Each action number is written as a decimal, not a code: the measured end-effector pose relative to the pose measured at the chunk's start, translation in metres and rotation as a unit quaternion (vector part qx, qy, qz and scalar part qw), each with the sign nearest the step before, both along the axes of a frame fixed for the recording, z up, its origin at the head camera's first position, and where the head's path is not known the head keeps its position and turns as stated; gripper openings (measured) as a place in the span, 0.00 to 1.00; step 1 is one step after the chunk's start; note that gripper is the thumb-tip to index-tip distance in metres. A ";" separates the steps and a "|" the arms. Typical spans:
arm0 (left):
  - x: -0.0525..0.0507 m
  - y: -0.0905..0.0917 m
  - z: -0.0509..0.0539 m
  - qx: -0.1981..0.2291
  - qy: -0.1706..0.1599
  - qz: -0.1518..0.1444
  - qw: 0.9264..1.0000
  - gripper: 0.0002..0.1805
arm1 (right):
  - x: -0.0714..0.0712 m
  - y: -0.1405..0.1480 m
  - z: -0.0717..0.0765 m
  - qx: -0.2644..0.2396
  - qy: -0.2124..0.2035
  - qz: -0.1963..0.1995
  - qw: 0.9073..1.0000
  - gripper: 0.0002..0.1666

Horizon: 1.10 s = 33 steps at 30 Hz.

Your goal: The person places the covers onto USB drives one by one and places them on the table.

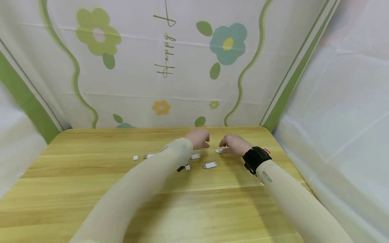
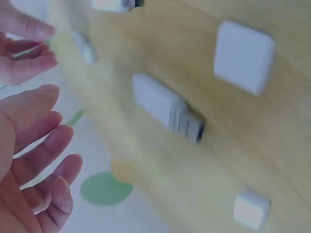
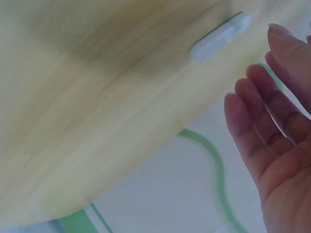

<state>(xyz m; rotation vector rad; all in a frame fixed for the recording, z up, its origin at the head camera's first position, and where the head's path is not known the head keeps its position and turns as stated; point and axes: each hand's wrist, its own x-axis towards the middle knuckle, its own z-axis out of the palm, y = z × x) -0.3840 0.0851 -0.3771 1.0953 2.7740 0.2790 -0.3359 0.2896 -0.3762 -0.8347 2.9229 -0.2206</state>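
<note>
My left hand hovers over the far part of the table, its fingers loosely bent around nothing. In the left wrist view, this hand is apart from a white USB stick whose metal plug is bare. My right hand is beside a small white, rounded piece; its fingers look relaxed and hold nothing. In the right wrist view a white stick-shaped piece lies just off the fingertips of the right hand. Another USB stick lies nearer me, plug to the left.
Small white square pieces lie on the wooden table, one partly behind my left forearm. One more USB stick is partly covered by my left sleeve. A flower-printed curtain hangs behind the table.
</note>
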 end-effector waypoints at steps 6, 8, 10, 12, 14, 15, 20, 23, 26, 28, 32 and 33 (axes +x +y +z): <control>0.006 -0.025 0.006 0.005 0.004 -0.005 1.000 0.17 | 0.008 -0.008 0.003 -0.001 0.019 0.041 0.999 0.11; 0.013 -0.033 0.007 -0.004 0.005 -0.005 1.000 0.17 | 0.010 -0.010 0.002 0.001 0.013 0.041 0.999 0.12; 0.021 -0.041 0.006 -0.013 0.010 -0.006 1.000 0.17 | 0.013 -0.013 0.001 0.003 0.004 0.034 0.999 0.13; 0.028 -0.047 0.004 -0.016 0.010 -0.009 1.000 0.17 | 0.016 -0.016 0.001 0.004 0.000 0.031 1.000 0.13; 0.033 -0.052 0.002 -0.017 0.013 -0.012 1.000 0.15 | 0.020 -0.018 0.000 0.006 -0.005 0.030 1.000 0.13; 0.036 -0.054 0.000 -0.017 0.015 -0.015 1.000 0.15 | 0.021 -0.019 -0.001 0.007 -0.007 0.030 1.000 0.13; 0.047 -0.057 -0.009 -0.014 -0.007 -0.013 1.000 0.15 | 0.023 -0.020 -0.010 0.011 -0.006 0.040 0.999 0.12; 0.052 -0.055 -0.015 -0.011 -0.018 -0.008 1.000 0.16 | 0.025 -0.020 -0.015 0.005 -0.003 0.049 0.999 0.11; 0.054 -0.052 -0.022 -0.008 -0.012 -0.005 1.000 0.15 | 0.027 -0.019 -0.019 -0.008 -0.006 0.052 0.999 0.09; 0.055 -0.050 -0.024 -0.008 -0.009 -0.004 1.000 0.14 | 0.028 -0.019 -0.022 -0.010 -0.006 0.051 0.999 0.08; 0.055 -0.047 -0.027 -0.011 -0.007 -0.004 1.000 0.11 | 0.027 -0.018 -0.026 -0.002 -0.006 0.048 0.999 0.05; 0.055 -0.046 -0.028 -0.014 -0.005 -0.005 1.000 0.10 | 0.026 -0.018 -0.027 0.001 -0.005 0.047 0.999 0.05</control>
